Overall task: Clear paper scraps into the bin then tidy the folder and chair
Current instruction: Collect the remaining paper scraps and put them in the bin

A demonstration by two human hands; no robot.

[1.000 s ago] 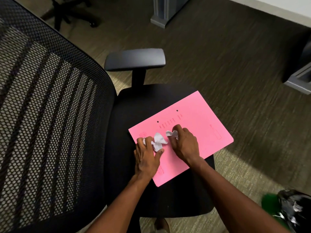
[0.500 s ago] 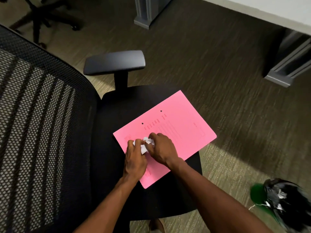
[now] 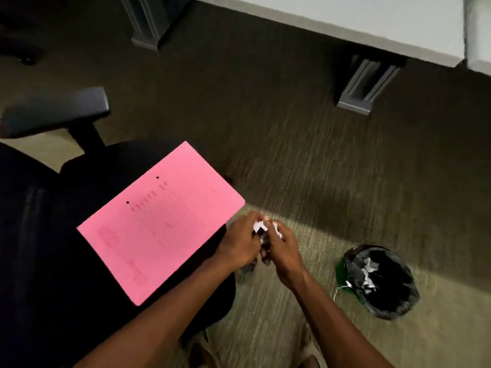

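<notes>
Head view shows both hands cupped together just past the seat's edge, the left hand [image 3: 240,241] and the right hand [image 3: 283,247] closed from either side around a small wad of paper scraps [image 3: 261,227]; white crumpled bits poke out between the fingers, which are curled in, not spread.

Risk, as a judgement: the scraps are loose, light and irregular — several small pieces rather than one ball — so any slackening of the two-handed clasp on the way across could let a piece slip out onto the carpet [image 3: 305,160]; the bin [image 3: 380,281] sits at about four o'clock from the hands, near but clearly apart, its mouth smallish and its black liner slumped inward, so a drop from too high or off-centre may miss. The pink folder [image 3: 162,221] lies flat on the chair [image 3: 53,256] at nine o'clock from the hands, one corner overhanging the seat edge; a brushing forearm could tip it off.

Materials: thin matte card for the folder, two punched holes; dark fabric seat, smooth padded armrest [image 3: 53,110]; glossy crinkled liner already holding white scraps over a green body; ribbed low-pile carpet.
</notes>
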